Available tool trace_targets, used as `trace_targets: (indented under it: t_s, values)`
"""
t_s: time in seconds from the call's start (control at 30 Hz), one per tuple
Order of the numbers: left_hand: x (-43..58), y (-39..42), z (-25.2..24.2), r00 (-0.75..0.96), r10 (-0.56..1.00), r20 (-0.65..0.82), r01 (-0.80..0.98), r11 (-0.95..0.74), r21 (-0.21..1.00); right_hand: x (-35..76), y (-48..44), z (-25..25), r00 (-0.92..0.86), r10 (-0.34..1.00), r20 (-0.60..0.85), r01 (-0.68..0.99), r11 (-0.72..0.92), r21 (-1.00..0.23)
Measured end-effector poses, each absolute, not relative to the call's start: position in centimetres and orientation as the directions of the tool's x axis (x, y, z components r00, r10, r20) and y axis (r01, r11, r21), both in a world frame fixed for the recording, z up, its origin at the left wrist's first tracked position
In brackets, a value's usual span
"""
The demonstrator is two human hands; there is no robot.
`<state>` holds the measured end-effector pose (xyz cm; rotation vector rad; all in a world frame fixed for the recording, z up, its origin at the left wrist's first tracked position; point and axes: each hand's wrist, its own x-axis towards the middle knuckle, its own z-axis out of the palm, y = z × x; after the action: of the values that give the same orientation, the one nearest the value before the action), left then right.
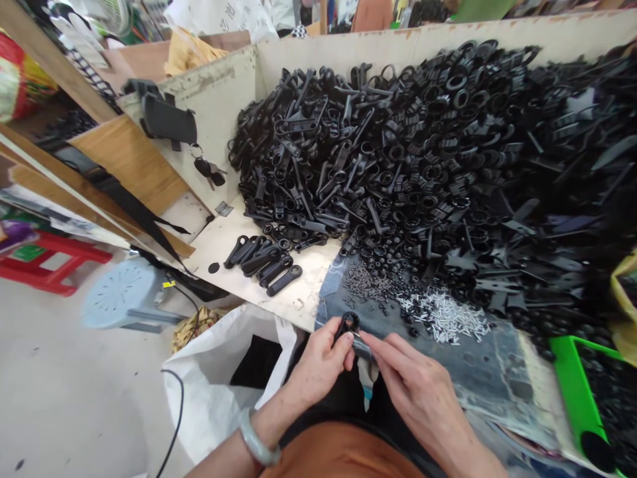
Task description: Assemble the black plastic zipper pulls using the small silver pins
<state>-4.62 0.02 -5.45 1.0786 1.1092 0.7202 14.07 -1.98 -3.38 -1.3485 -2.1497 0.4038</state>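
Observation:
My left hand (318,365) is closed around a small black plastic part with a ring end (349,324), held just over the table's near edge. My right hand (411,382) meets it from the right, its fingers pinched on a small metal pin-like piece (361,343) against the part. A pale bangle (256,443) circles my left wrist. Just beyond the hands lie a patch of small silver pins (442,317) and a patch of tiny dark pieces (368,282) on a grey mat (478,372).
A huge heap of black plastic parts (423,159) fills the walled table. Several assembled black handles (263,259) lie in a row at its left. A white sack (219,378) hangs open below the edge. A green bin (577,392) stands at the right, a grey stool (122,295) on the floor at the left.

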Motion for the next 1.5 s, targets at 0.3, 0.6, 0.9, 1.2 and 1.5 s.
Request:
trace_targets:
  t_s: [0.3,0.6,0.9,1.2,1.5]
  values:
    - [-4.4,0.2,-5.4,0.281,0.896,-0.343,0.097,0.329,0.939,14.0,-1.5,-2.3,-0.429,0.846,0.315,0.807,0.516,-0.287]
    - [-4.2,0.1,-5.5,0.232,0.919,-0.318,0.114,0.299,0.947,13.2,-1.2,-1.0,-0.465,0.845,0.263,0.846,0.512,-0.150]
    - [-4.1,0.3,-5.3,0.222,0.927,-0.302,0.174,0.267,0.948,11.4,-1.2,0.1,-0.318,0.934,-0.161,0.940,0.288,-0.184]
    - [-4.2,1.2,-5.6,0.231,0.929,-0.289,0.172,0.254,0.952,11.2,-0.2,1.9,-0.213,0.951,-0.226,0.945,0.141,-0.296]
    - [-3.8,-0.6,-1.6,0.246,0.948,-0.201,0.200,0.153,0.968,12.4,-4.8,2.1,-0.221,0.957,0.188,0.918,0.270,-0.291]
